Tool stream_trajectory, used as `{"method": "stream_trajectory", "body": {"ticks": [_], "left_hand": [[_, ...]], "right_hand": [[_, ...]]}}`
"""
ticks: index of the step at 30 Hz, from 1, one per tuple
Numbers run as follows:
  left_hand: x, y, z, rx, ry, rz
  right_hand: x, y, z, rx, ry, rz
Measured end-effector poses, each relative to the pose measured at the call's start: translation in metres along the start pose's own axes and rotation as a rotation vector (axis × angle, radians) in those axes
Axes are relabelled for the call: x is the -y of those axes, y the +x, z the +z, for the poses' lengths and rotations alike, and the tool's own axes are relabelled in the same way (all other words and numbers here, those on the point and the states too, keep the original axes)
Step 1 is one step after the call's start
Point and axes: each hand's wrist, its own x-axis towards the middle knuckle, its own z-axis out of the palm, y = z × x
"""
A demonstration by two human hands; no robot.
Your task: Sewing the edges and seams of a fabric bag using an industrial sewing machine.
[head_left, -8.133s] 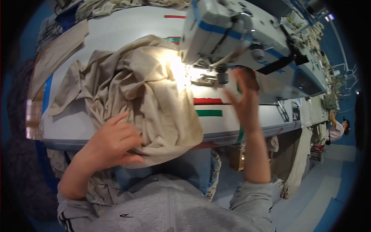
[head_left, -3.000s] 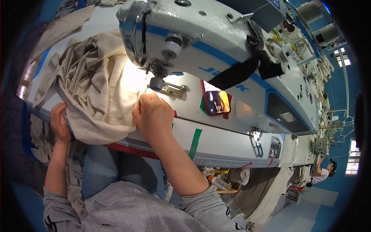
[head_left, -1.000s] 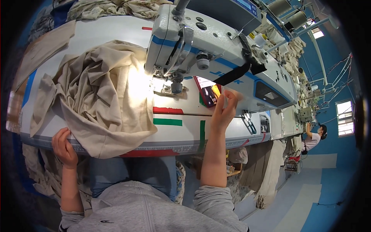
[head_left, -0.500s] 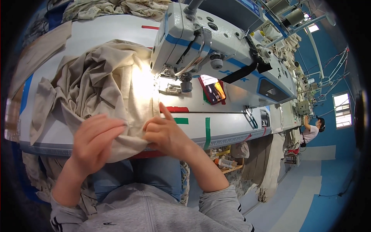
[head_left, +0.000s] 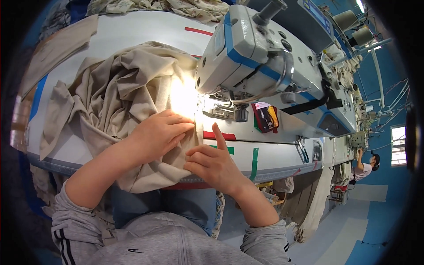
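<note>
A bunched piece of beige fabric (head_left: 128,90) covers the left part of the sewing table, its right edge under the lit needle area of a white and blue sewing machine (head_left: 247,53). My left hand (head_left: 161,134) lies flat on top of the fabric, fingers stretched toward that edge just before the presser foot. Lower down, my right hand (head_left: 216,165) pinches the fabric's edge between thumb and curled fingers, while its index finger points up and free. A fold of the fabric hangs over the table's front edge.
A phone (head_left: 266,117) lies under the machine arm, and small scissors (head_left: 302,149) rest farther right. Another beige piece (head_left: 62,53) lies at the far left. Patterned cloth (head_left: 163,8) is heaped behind. A person (head_left: 366,165) sits at a distant workstation.
My left hand has come down from above the fabric and moved right, onto it near the needle. My right hand keeps its pinch. The whole view has shifted, moving the machine rightward in it.
</note>
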Motion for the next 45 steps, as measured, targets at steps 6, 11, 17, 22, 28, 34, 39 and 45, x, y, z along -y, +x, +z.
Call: {"method": "stream_trajectory", "body": {"ticks": [6,11,17,22,28,34,39,45], "left_hand": [[0.004,0.006,0.007,-0.078,0.028,-0.084],[0.002,0.016,-0.002,0.075,0.097,-0.117],[0.012,0.013,0.005,0.018,0.037,-0.055],[0.013,0.013,0.004,0.045,0.091,-0.047],[0.013,0.014,0.000,0.093,0.082,-0.048],[0.015,0.013,0.002,0.043,0.241,0.096],[0.019,0.012,0.002,0.086,0.204,0.030],[0.017,0.015,0.001,0.041,0.350,0.152]], "right_hand": [[0.000,-0.002,-0.006,0.004,0.061,0.015],[-0.017,0.013,-0.021,-0.257,0.246,0.529],[-0.018,0.046,0.001,-0.130,-0.146,0.713],[-0.020,0.041,0.013,-0.314,-0.201,0.523],[-0.023,0.039,0.012,-0.336,-0.302,0.357],[-0.028,0.037,0.007,-0.342,-0.143,0.384],[-0.020,0.039,0.013,-0.357,-0.203,0.431],[-0.018,0.038,0.010,-0.294,-0.197,0.432]]}}
